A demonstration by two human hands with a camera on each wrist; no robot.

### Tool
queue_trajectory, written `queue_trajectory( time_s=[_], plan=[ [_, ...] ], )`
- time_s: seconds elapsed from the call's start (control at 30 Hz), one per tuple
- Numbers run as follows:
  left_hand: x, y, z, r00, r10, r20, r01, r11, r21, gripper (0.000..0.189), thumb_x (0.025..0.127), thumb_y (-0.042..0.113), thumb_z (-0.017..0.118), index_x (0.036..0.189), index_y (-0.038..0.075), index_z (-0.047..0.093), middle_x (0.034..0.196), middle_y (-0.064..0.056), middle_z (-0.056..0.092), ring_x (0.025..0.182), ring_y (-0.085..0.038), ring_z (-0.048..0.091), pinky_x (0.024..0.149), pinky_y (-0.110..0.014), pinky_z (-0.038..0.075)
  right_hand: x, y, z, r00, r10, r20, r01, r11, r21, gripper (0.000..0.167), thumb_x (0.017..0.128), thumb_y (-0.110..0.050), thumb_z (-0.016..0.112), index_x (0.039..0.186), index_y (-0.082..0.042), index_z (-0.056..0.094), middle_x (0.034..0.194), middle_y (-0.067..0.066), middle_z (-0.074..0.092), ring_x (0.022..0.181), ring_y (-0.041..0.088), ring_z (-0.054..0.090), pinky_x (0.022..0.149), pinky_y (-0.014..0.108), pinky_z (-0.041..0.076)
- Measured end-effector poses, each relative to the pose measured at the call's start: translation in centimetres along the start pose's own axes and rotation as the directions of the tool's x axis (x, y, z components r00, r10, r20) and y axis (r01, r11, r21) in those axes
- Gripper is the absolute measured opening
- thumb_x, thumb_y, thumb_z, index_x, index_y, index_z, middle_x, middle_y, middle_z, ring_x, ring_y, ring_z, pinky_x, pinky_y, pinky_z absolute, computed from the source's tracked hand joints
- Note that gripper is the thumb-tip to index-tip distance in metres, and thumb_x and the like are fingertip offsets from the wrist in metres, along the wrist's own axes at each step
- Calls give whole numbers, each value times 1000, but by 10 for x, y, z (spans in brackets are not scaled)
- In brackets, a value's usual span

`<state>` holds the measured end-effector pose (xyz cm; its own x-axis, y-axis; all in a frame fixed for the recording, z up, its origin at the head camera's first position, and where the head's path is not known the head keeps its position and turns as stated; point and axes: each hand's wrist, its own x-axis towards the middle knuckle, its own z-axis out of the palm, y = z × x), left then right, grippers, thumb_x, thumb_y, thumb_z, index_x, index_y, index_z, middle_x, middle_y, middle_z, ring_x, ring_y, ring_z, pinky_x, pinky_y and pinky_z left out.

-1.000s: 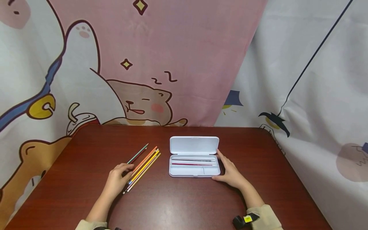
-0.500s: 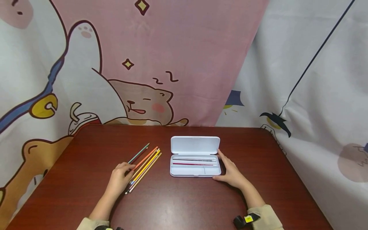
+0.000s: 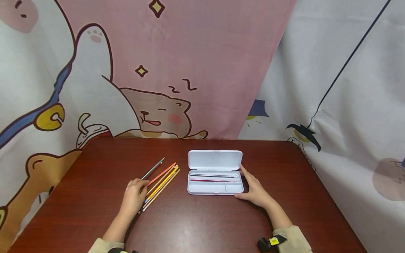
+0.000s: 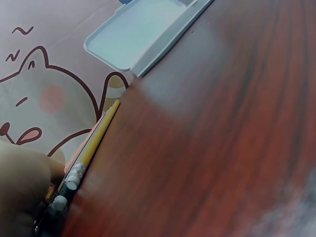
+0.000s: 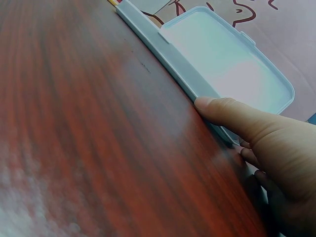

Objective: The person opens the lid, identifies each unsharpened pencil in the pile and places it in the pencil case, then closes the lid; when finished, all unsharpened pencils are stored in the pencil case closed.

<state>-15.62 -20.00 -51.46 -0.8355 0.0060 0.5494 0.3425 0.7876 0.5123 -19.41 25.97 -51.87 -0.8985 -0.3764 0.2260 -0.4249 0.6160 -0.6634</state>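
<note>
A white pencil case [image 3: 216, 190] stands with its lid [image 3: 215, 160] raised; a dark pencil [image 3: 210, 175] and a red one [image 3: 210, 180] lie inside. My right hand [image 3: 255, 191] holds the case's right end, thumb at the front corner [image 5: 212, 109] and fingers along the side. On the left, my left hand [image 3: 134, 195] pinches an orange pencil [image 3: 162, 173] between thumb and fingers; its lower end is hidden. Beside it several yellow and tan pencils [image 3: 164, 183] lie slanted in a loose bundle, white erasers [image 4: 73, 178] toward me. A green pencil [image 3: 153, 168] lies beyond the hand.
The brown wooden table [image 3: 202, 225] ends at the back against a hanging cloth [image 3: 202, 70] printed with cartoon animals. Black wrist devices [image 3: 267, 243] sit at both sleeves.
My left hand has shifted slightly right, and the orange pencil and the bundle have slid a little right with it. The right hand and the pencil case stay the same.
</note>
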Motion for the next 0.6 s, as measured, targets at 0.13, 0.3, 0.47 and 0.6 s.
queue_trajectory(
  time_s=[0.13,0.3,0.47,0.6],
  plan=[
    [0,0,0,1000,3,-16,-3,1000,-3,22,72,-15,69,90,-4,71,85,-12,65,79,-30,56,68,-44,45,0,0,0,1000,14,6,-14,1000,6,115,68,-35,87,154,-14,14,139,14,45,128,33,36,101,59,21],
    [1,0,-1,1000,11,-19,-11,1000,-10,22,72,-15,69,91,-4,71,85,-13,64,80,-32,56,69,-46,45,-1,-1,0,1000,28,10,-28,999,16,115,67,-34,87,154,-16,14,140,14,44,128,31,35,102,58,20],
    [2,1,-1,999,22,-27,-22,999,-34,21,73,-15,70,92,-4,71,86,-14,64,81,-31,56,69,-45,44,-1,-1,0,1000,23,11,-23,1000,15,115,67,-34,87,154,-15,14,139,14,45,128,32,36,102,58,20],
    [4,3,-2,999,26,-20,-27,998,-60,21,75,-14,70,94,-3,71,88,-12,64,82,-28,56,69,-43,44,0,-1,0,1000,24,10,-24,1000,15,115,67,-34,87,154,-15,14,140,14,44,128,31,36,102,58,20]
  ],
)
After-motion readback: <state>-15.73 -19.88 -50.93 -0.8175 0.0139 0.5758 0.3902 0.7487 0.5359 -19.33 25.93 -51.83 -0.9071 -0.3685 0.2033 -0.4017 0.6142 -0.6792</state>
